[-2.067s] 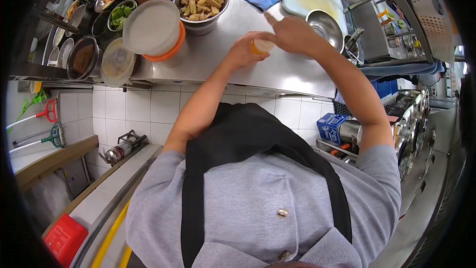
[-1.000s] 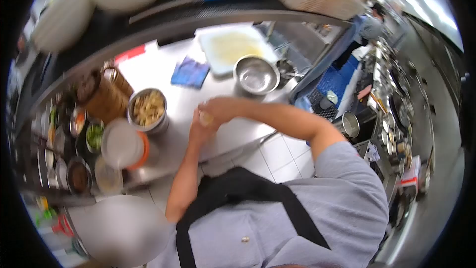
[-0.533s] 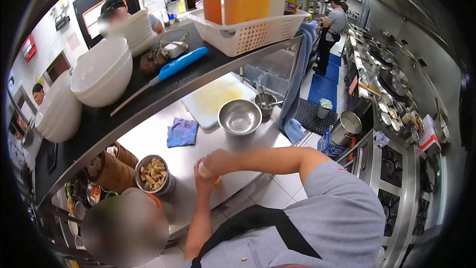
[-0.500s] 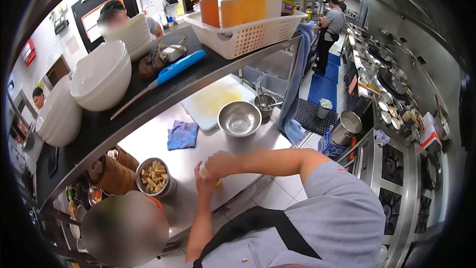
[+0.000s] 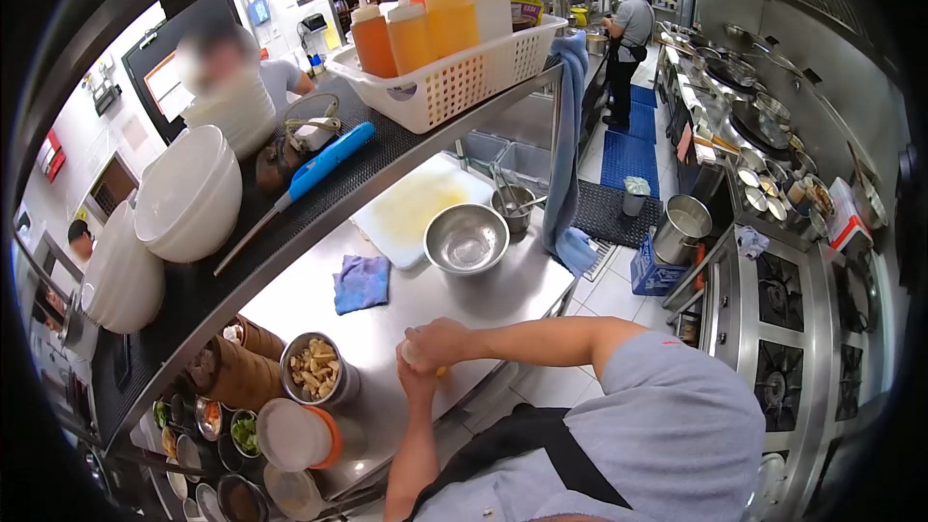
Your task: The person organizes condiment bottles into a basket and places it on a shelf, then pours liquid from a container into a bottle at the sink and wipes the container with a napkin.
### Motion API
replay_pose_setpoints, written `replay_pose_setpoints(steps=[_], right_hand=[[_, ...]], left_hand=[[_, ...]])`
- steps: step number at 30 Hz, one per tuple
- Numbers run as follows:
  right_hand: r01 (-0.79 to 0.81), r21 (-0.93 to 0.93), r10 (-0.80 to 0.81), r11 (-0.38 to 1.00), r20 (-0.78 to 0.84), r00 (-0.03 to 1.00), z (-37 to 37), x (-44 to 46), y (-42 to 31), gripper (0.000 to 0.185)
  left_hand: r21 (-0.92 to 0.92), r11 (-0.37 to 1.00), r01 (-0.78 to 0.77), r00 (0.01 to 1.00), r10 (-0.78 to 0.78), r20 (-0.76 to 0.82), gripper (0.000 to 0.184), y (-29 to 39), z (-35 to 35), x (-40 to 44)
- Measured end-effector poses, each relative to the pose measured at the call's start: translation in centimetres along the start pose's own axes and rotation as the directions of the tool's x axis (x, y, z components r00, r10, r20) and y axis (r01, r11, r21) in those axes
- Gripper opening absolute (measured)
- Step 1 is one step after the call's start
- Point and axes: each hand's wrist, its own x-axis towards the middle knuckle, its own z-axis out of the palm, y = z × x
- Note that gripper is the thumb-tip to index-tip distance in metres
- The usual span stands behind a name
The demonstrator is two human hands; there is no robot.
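Note:
Both hands meet over the front edge of the steel counter [image 5: 464, 314], closed around a small whitish object [image 5: 410, 352]. My right hand [image 5: 437, 340] wraps over its upper part, and my left hand [image 5: 416, 382] grips it from below. A bit of yellow-orange [image 5: 442, 371] shows beside the fingers; most of the object is covered, so its kind is unclear. Left of the hands stands a steel container [image 5: 338, 389] filled with pale yellowish chunks [image 5: 314, 369]. Beyond the hands lie a folded blue-purple cloth [image 5: 362, 283] and a steel bowl [image 5: 467, 238].
A white cutting board [image 5: 401, 198] and a small pot with utensils [image 5: 515, 205] are behind the bowl. The overhead shelf [image 5: 319, 198] carries white bowls [image 5: 188, 193], a blue-handled tool [image 5: 329, 159] and a basket [image 5: 435, 101] of sauce bottles. Co-workers [image 5: 628, 39] stand farther off.
The view has shifted, uncovering a white-lidded tub with an orange rim at the lower left. My hands stay together on the whitish object, the right one now covering more of it.

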Motion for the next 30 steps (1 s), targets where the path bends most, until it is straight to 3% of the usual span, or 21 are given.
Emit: replay_pose_setpoints(steps=[2,3,5,6,8,10,11,13,15,17,18,19,21,23,25,27,29,30], right_hand=[[-0.032,0.133,0.05,0.991,-0.134,0.99,0.5,-0.6,0.0,0.055],[-0.029,0.131,0.047,0.991,-0.132,0.99,1.0,-0.8,0.2,0.055],[0.002,-0.039,-0.013,0.999,-0.289,0.957,2.3,-1.2,0.2,0.058],[0.011,-0.046,-0.024,0.999,-0.285,0.958,2.7,-1.2,0.1,0.058],[-0.002,0.124,0.035,0.992,-0.265,0.964,2.9,-1.1,0.2,0.06],[-0.03,0.129,0.06,0.991,-0.236,0.97,-0.2,-1.9,-0.8,0.061],[-0.067,0.144,0.097,0.987,-0.211,0.973,-2.8,-2.6,-1.7,0.063],[-0.162,0.205,0.2,0.965,-0.18,0.963,-10.7,-4.3,-3.6,0.063],[0.066,0.16,-0.006,0.985,-0.35,0.937,-20.2,-6.9,-4.9,0.06],[0.143,0.079,-0.08,0.987,-0.528,0.845,-30.5,-9.1,-6.8,0.058],[0.206,0.145,-0.083,0.968,-0.586,0.806,-35.3,-10.0,-8.0,0.057],[0.099,0.063,-0.04,0.993,-0.617,0.786,-39.9,-10.3,-9.2,0.055],[-0.019,0.248,0.178,0.969,-0.639,0.749,-47.8,-10.4,-10.2,0.055],[0.224,0.121,-0.052,0.967,-0.768,0.638,-54.5,-8.7,-7.4,0.047],[0.151,0.115,0.012,0.982,-0.83,0.558,-56.8,-7.0,-10.9,0.039],[0.184,-0.03,-0.125,0.982,-0.836,0.534,-59.7,-4.3,-9.1,0.044],[0.115,-0.102,-0.144,0.988,-0.876,0.46,-60.3,-1.5,-8.5,0.047],[-0.062,-0.123,-0.086,0.991,-0.906,0.415,-60.1,-0.4,-8.5,0.046]], left_hand=[[-0.067,0.997,0.023,1.0,-0.024,-0.003,0.059,-0.7,-0.4,-0.4],[0.055,0.997,-0.054,0.998,0.052,0.037,0.063,-2.2,-1.0,0.0],[0.173,0.976,-0.135,0.99,0.124,0.072,0.067,-2.8,-1.7,-0.2],[0.219,0.97,-0.105,0.993,0.088,0.083,0.073,-2.0,-2.0,-0.6],[0.259,0.963,-0.075,0.995,0.056,0.077,0.079,-0.2,-2.6,-1.1],[0.245,0.968,0.058,0.952,-0.127,0.278,0.088,1.8,-3.7,-1.2],[0.238,0.97,0.057,0.956,-0.122,0.265,0.088,3.9,-4.1,-1.1],[0.03,0.997,-0.075,0.957,0.064,0.284,0.088,10.0,-4.7,-0.6],[-0.081,0.969,-0.235,0.936,0.248,0.251,0.083,17.1,-5.8,0.8],[-0.005,0.899,-0.438,0.89,0.434,0.141,0.075,22.6,-6.6,2.3],[0.041,0.871,-0.489,0.87,0.483,0.103,0.069,25.8,-6.6,3.0],[0.09,0.839,-0.536,0.844,0.532,0.072,0.064,28.8,-6.5,3.9],[0.219,0.736,-0.64,0.757,0.653,0.017,0.053,33.6,-6.1,6.3],[0.231,0.723,-0.651,0.735,0.677,-0.049,0.046,38.2,-4.8,9.6],[0.257,0.795,-0.549,0.814,0.578,-0.051,0.044,42.0,-3.0,14.1],[0.414,0.741,-0.529,0.821,0.571,0.028,0.055,43.5,-0.9,21.0],[0.514,0.686,-0.515,0.822,0.566,0.068,0.068,43.8,2.2,28.0],[0.587,0.629,-0.509,0.8,0.598,0.052,0.072,43.9,3.7,30.6]])
